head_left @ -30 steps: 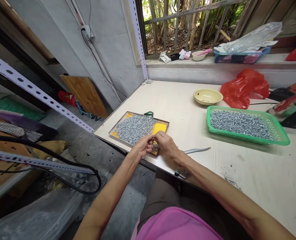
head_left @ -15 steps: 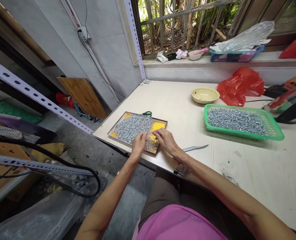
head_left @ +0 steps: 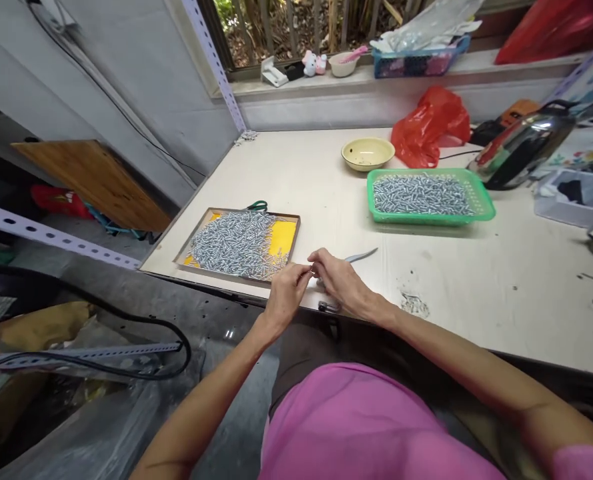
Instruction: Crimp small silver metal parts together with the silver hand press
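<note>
Left hand (head_left: 287, 295): fingers curled, thumb and forefinger tips drawn close, just beside the tray (head_left: 283, 235).
Right hand (head_left: 345, 283): fingers bent, tips meeting the left's over the table (head_left: 296, 167) edge.
Fingertips: together; something tiny may sit between them, too small to make out, so I cannot tell whether either grips it.
Metal pieces (head_left: 231, 243): heaped in the tray, yellow bottom bare at right; more fill the green basket (head_left: 484, 208).
Partly hidden: grey tool (head_left: 362, 255) behind the right hand; scissors (head_left: 257, 206), only handles showing past the tray.
Around: bowl (head_left: 367, 157), red bag (head_left: 431, 127) and kettle (head_left: 531, 143) beyond the basket.
</note>
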`<action>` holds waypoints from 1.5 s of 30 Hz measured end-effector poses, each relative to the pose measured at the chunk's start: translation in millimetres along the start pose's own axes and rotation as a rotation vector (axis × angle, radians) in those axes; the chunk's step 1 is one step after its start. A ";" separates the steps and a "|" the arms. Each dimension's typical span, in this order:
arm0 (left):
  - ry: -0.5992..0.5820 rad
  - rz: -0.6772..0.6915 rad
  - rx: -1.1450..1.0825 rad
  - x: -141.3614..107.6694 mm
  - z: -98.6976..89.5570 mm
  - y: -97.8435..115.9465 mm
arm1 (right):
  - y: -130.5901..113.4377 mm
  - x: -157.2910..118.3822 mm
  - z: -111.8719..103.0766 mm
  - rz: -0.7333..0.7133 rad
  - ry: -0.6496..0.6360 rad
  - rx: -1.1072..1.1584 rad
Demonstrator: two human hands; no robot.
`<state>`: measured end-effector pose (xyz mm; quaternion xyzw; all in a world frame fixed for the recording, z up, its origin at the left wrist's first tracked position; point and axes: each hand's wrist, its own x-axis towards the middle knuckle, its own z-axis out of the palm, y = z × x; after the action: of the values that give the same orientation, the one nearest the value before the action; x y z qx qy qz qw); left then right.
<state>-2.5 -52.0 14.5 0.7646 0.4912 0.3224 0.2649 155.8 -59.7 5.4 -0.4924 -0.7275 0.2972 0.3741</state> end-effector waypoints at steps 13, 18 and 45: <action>-0.452 -0.876 -0.593 9.1 21.4 7.8 | 29.6 -77.5 -57.6 -0.014 0.158 -0.391; -0.496 -0.892 -0.499 10.8 23.8 11.1 | 40.4 -101.3 -54.1 -0.005 0.137 -0.470; -0.637 -0.997 -0.292 20.6 29.7 10.4 | 70.2 -75.0 -74.9 -0.078 -0.061 -0.555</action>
<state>32.2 -39.5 7.4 0.4570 0.6373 -0.0209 0.6201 270.8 -101.6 -29.0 -0.5386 -0.8103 0.0869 0.2142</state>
